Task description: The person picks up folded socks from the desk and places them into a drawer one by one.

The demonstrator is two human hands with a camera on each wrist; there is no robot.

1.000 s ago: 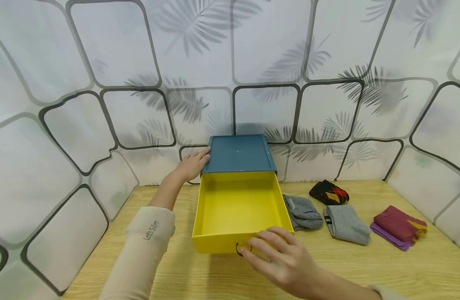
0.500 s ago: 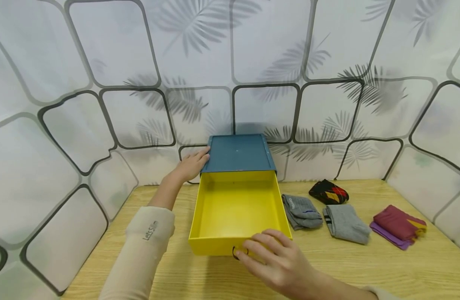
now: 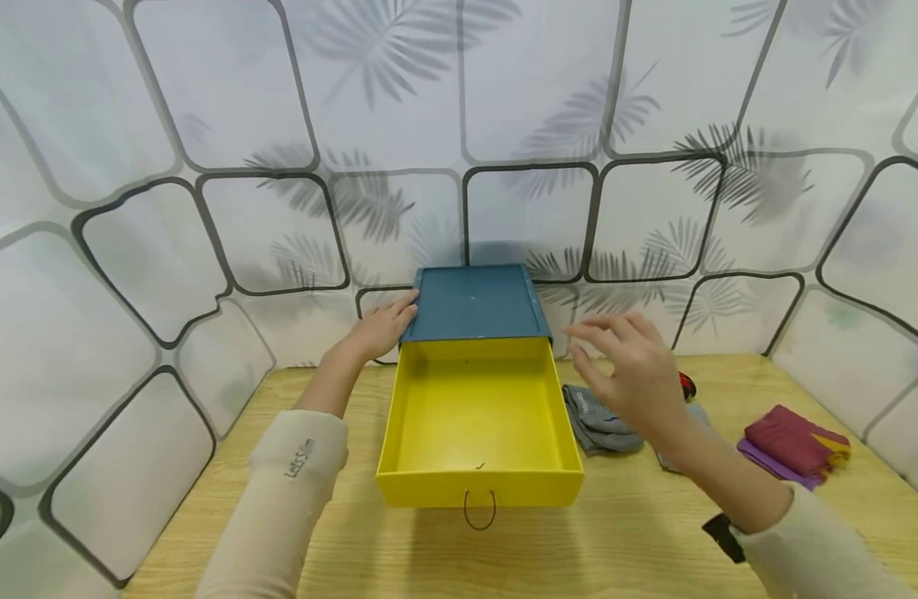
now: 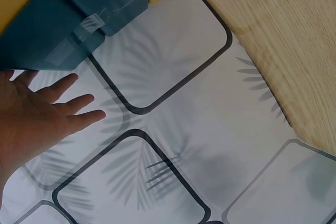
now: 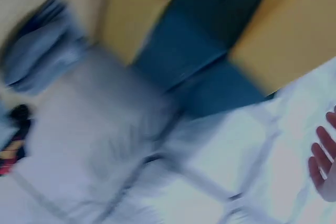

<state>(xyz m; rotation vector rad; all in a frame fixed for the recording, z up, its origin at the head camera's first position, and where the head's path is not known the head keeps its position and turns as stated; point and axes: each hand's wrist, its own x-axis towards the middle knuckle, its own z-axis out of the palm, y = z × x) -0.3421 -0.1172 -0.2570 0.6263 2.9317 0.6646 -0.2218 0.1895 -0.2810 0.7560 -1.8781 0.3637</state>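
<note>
We list first a blue rectangular plastic case (image 3: 474, 301), standing at the back of the pale wood-grain tabletop (image 3: 362, 524). A yellow open-topped drawer (image 3: 537, 489) projects from its front, with its yellow floor in view. From the drawer's front panel hangs a thin black cord loop (image 3: 480, 529).

Left hand (image 3: 385, 329): fingers extended, laid against the left edge of the blue case; we see it gripping nothing. Cream sleeve (image 3: 275, 507), dark lettering on the cuff.

Right hand (image 3: 633, 366): raised, fingers loosely bent and parted, holding nothing, near the right side of the case and apart from the cord loop. Black band (image 3: 723, 537) beside the cuff. Our right wrist view is blurred.

Textiles, right of the drawer: one folded dark grey sock bundle (image 3: 597, 420) with pale lettering, just beside the drawer; one folded light grey fabric piece (image 3: 698, 414) and one black-and-red patterned bundle (image 3: 687, 386), both partly hidden by the right hand and forearm; farther right, one folded maroon fabric piece (image 3: 792, 437) with a yellow patch, lying over purple fabric (image 3: 773, 462).

Backdrop (image 3: 534, 83): whitish sheet, rounded dark outlines, grey fronds.
</note>
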